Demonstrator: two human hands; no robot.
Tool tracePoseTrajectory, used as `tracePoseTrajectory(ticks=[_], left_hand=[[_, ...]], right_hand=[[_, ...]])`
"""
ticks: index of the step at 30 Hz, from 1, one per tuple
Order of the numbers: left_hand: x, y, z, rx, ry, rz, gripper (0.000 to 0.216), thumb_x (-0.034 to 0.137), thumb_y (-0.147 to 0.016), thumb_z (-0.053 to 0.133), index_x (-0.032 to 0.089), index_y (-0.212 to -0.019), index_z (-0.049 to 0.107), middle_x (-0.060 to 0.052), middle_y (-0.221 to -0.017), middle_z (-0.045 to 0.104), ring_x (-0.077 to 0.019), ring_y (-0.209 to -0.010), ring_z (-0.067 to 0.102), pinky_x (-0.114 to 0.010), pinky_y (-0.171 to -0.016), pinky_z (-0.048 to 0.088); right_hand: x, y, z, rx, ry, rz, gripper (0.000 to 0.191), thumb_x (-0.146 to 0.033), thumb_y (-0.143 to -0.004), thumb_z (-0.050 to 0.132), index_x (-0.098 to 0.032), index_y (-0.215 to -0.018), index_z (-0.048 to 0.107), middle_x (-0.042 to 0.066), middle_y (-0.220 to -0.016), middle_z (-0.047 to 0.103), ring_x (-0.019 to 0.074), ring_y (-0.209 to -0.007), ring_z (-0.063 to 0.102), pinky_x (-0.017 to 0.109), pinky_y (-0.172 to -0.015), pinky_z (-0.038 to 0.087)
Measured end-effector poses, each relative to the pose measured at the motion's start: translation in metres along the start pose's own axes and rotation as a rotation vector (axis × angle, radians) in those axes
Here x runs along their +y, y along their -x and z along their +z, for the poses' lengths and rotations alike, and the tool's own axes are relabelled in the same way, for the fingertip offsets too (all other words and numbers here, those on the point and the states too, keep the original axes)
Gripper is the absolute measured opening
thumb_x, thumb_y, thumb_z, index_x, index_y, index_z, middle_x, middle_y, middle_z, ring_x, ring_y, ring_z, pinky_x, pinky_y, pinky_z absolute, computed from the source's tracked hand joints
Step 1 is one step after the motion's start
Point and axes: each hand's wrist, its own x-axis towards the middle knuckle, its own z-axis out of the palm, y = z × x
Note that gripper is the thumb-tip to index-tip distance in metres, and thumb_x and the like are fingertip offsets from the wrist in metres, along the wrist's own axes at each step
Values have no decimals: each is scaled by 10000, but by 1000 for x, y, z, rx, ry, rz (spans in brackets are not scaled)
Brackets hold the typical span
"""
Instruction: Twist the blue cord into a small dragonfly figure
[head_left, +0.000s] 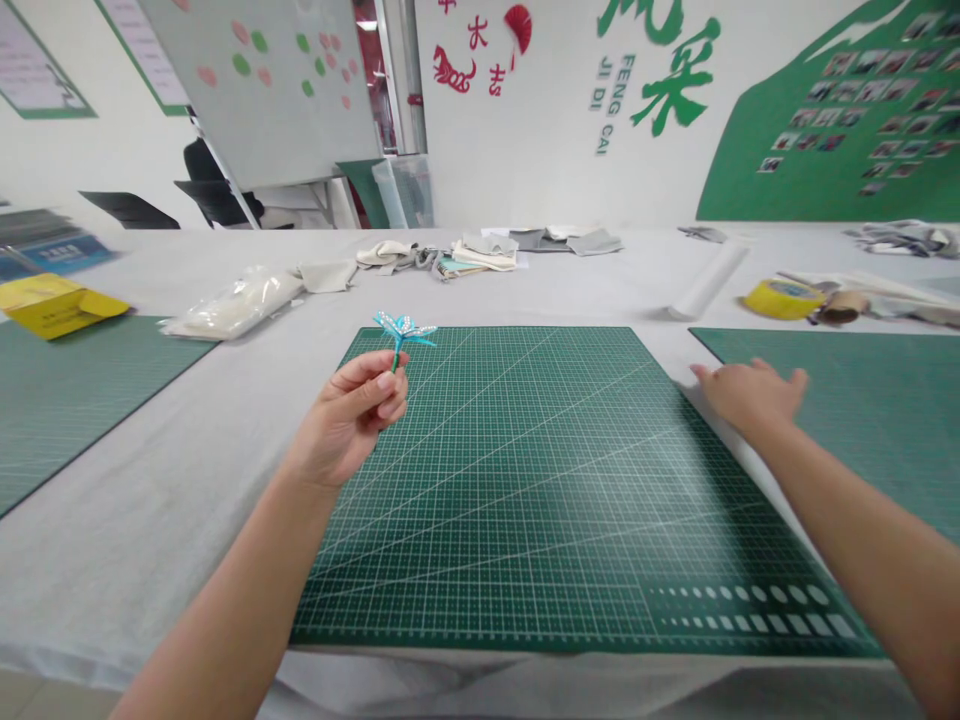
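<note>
A small artificial flower [403,330] with bright blue, white-speckled petals and a short green stem is pinched by the stem in my left hand [358,405]. That hand is raised over the left side of the green cutting mat [517,480], and the bloom stands upright above the fingertips. Off to the right, my right hand [754,393] has its fingers spread and holds nothing that I can see. It lies between the middle mat and the right cutting mat [862,420], over the left edge of the latter; whether it touches the surface I cannot tell.
On the left are another cutting mat [97,390], a yellow packet [60,305] and a clear plastic bag [236,303]. Fabric scraps [484,250] lie at the back. Toward the right are a white roll [709,280] and a yellow tape roll [784,298].
</note>
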Motion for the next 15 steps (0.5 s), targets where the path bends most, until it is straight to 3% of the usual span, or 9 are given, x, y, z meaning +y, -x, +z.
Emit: tracePoseTrajectory(ticks=[3,5,8,12,15], left_hand=[[0,0,0,-7,-7,-1,132,152,-724,722,191,-850,721,4,-701,548,-54,-529,405,-183,-443,284],[0,0,-1,-8,-16,-2,129,156,-730,718,194,-854,723,3,-684,539,-57,-528,403,-184,-446,285],[-1,0,-2,-8,-24,-10,130,155,-736,713,201,-857,726,7,-658,525,-58,-526,403,-183,-450,287],[-5,-1,-3,-12,-34,-21,147,154,-749,704,200,-887,728,1,-689,547,-52,-533,411,-175,-454,290],[-7,-1,-3,-6,-48,-40,147,156,-747,708,198,-886,731,0,-691,556,-51,-533,418,-172,-458,296]], right_hand=[[0,0,-11,331,-77,0,471,-363,-930,280,-200,-954,721,169,-1280,572,395,-1288,368,624,-962,242],[-27,4,-20,394,-161,-64,439,-329,-935,299,-196,-1125,672,165,-1267,591,364,-1272,393,590,-990,233],[-95,17,-32,287,-193,-341,471,-338,-969,267,-163,-1323,524,120,-1380,517,326,-1358,297,598,-1080,105],[-194,43,-42,-10,-269,-725,498,-414,-989,198,-245,-1396,431,11,-1484,391,283,-1413,221,624,-1095,122],[-243,51,-44,-169,-333,-903,527,-463,-985,147,-290,-1416,397,-9,-1501,356,265,-1432,181,645,-1102,83]])
